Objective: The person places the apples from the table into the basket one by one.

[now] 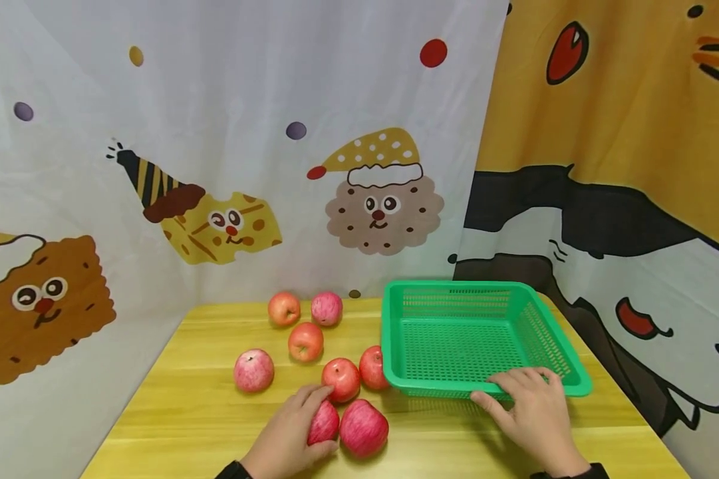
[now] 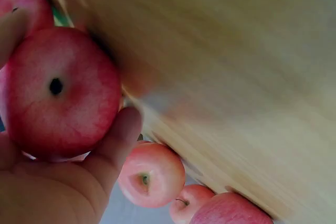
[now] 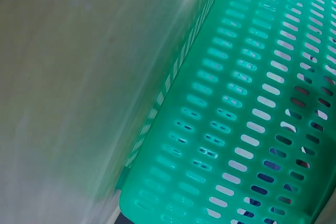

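Observation:
My left hand (image 1: 294, 436) grips a red apple (image 1: 324, 423) near the front of the table, its fingers and thumb around the sides. The left wrist view shows this apple (image 2: 63, 108) close up, with a dark hollow facing the camera. Right beside it sits a larger red apple (image 1: 364, 429). Just behind, another red apple (image 1: 342, 376) lies at the fingertips. On the right, my right hand (image 1: 535, 416) holds the near rim of a green plastic basket (image 1: 455, 387), fingers over the edge and thumb outside. Slotted basket wall (image 3: 236, 103) fills much of the right wrist view.
One apple (image 1: 372, 368) lies against the basket's left side. Farther back and left are several more, among them a pinkish apple (image 1: 254, 370) and an orange-red apple (image 1: 306, 342). A printed curtain (image 1: 245, 100) hangs behind the wooden table (image 1: 173, 412).

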`<state>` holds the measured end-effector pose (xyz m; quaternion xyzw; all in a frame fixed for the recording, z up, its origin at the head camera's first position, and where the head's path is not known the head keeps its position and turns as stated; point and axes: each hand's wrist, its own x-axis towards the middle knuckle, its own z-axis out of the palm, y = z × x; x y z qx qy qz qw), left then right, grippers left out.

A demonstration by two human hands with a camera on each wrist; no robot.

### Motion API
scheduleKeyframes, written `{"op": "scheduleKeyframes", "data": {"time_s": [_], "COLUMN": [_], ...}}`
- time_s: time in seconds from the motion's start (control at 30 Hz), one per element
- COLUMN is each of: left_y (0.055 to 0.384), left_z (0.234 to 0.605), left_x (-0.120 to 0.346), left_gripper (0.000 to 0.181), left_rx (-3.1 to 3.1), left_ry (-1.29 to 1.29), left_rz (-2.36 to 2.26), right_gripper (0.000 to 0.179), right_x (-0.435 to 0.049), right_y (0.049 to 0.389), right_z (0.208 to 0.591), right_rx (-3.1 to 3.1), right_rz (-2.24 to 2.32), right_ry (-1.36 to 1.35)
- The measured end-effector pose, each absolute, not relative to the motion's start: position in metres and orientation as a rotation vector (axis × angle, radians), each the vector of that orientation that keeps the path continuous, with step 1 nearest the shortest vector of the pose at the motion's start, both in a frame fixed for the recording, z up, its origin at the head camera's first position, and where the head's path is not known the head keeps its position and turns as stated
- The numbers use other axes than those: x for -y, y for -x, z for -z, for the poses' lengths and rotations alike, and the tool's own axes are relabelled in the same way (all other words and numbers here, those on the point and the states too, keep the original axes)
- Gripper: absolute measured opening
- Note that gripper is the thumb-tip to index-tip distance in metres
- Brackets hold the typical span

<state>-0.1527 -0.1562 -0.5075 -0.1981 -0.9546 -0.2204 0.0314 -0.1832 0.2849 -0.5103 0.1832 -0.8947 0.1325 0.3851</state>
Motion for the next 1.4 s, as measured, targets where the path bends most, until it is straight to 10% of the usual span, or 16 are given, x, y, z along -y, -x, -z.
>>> {"op": "scheduleKeyframes", "data": {"time_s": [0.47, 0.77, 1.4], "left_y": [0.167, 0.215, 0.284], "left_z": [0.470, 0.426, 0.465], "left_x": [0.145, 0.075, -0.021], "left_gripper": [0.076, 0.080, 0.065], "left_rx": [2.694, 2.674, 2.872], "left_ry": [0.345, 0.647, 0.875], "left_rz": [1.014, 1.160, 0.108], "right_gripper": [0.052, 0.055, 0.059], "right_x": [-0.282, -0.282, -0.280], "right_y": [0.179, 0.180, 0.181], "right_z": [0.510, 0.511, 0.512], "right_rx": [2.250, 2.211, 2.225], "right_rz": [-0.362, -0.349, -0.334], "right_ry": [-0.502, -0.520, -0.520]}}
